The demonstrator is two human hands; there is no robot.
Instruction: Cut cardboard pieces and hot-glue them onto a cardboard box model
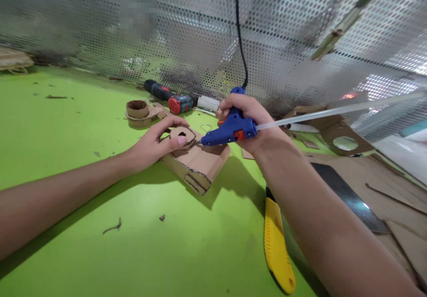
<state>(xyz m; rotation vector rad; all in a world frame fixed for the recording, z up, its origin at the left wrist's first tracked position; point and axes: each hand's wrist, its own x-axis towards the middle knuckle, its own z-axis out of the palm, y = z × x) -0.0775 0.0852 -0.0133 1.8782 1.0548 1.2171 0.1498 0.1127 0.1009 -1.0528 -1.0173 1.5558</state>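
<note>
My right hand (248, 112) is wrapped round the handle of a blue hot glue gun (222, 132), with a long clear glue stick (310, 115) sticking out of its back. The gun's nozzle points left, at the edge of a small cardboard ring (188, 141) with a hole in its middle. This ring lies on top of a flat cardboard box (203, 165). My left hand (160, 141) grips the ring from the left, thumb in front and fingers behind. Whether the nozzle touches the cardboard, I cannot tell.
Behind the box lie a cordless drill (176, 101) and a cardboard roll (137, 112). A yellow utility knife (278, 243) rests near my right forearm. Cardboard sheets (396, 185) and a dark flat plate (347, 194) lie at right. A perforated metal panel (187, 34) stands behind the green table (133, 252).
</note>
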